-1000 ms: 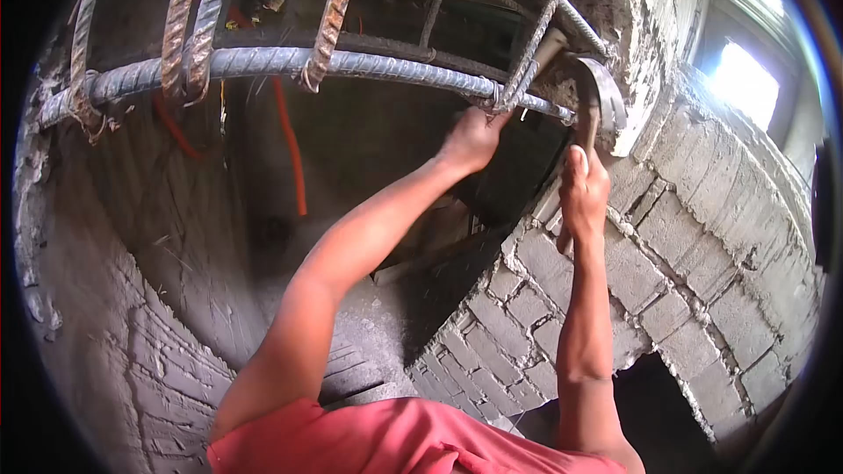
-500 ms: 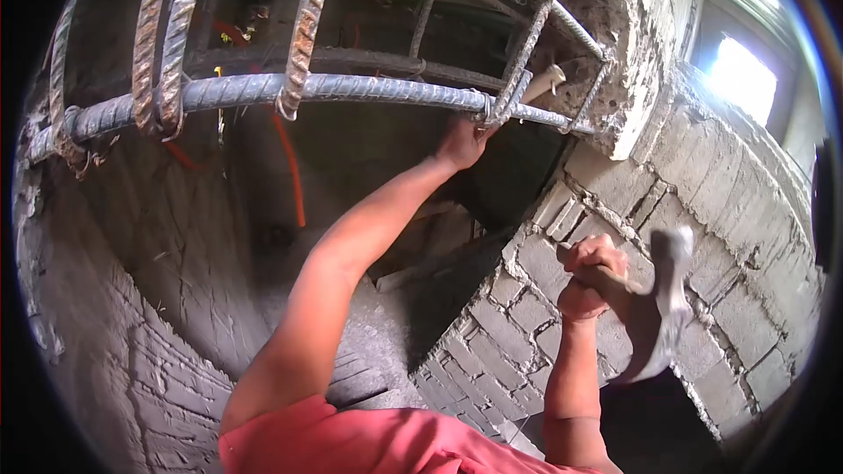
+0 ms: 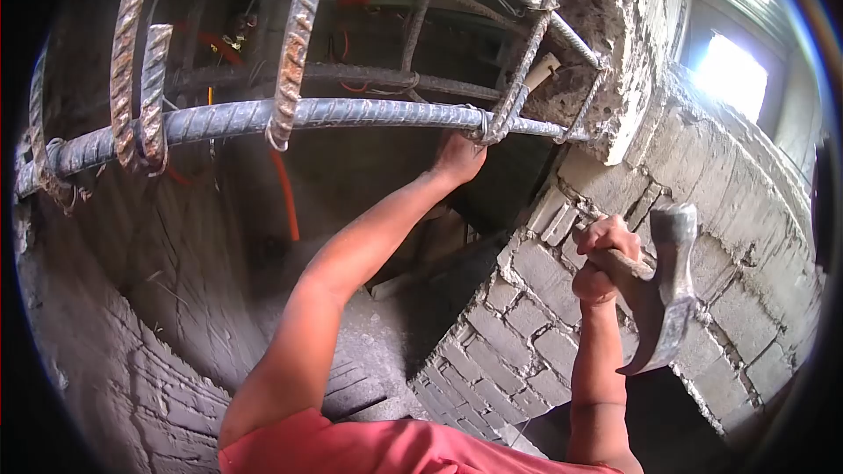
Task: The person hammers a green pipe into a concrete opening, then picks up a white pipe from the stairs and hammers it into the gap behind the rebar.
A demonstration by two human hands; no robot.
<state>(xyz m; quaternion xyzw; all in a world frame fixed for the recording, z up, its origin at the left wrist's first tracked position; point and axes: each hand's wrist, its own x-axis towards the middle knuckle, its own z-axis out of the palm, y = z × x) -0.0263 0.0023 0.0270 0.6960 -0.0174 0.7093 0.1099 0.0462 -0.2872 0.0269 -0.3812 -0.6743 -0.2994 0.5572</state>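
My right hand [image 3: 608,250] is wrapped round the wooden handle of a claw hammer [image 3: 674,298]. The metal head points away to the right of my fist, its curved claw downward, in front of the block wall. My left hand [image 3: 461,160] is closed just under and behind a thick horizontal steel bar [image 3: 369,112], near a wire-tied joint with a stirrup [image 3: 527,53]. Its fingers are largely hidden by the bars. Past that joint, a pale rod-like piece [image 3: 543,73] shows its end, roughly in line with my left hand; whether they connect is hidden.
Bent, rusty rebar ends [image 3: 290,44] hook over the bar at left. A rough concrete column [image 3: 628,61] stands upper right, above a mortared block wall [image 3: 544,333]. An orange tube [image 3: 285,197] hangs behind the bars. Scored concrete [image 3: 167,386] lies lower left.
My right hand and the hammer have shifted slightly right and up. My left hand stays by the joint, and the pale piece's end sits slightly further left. The view has shifted a little.
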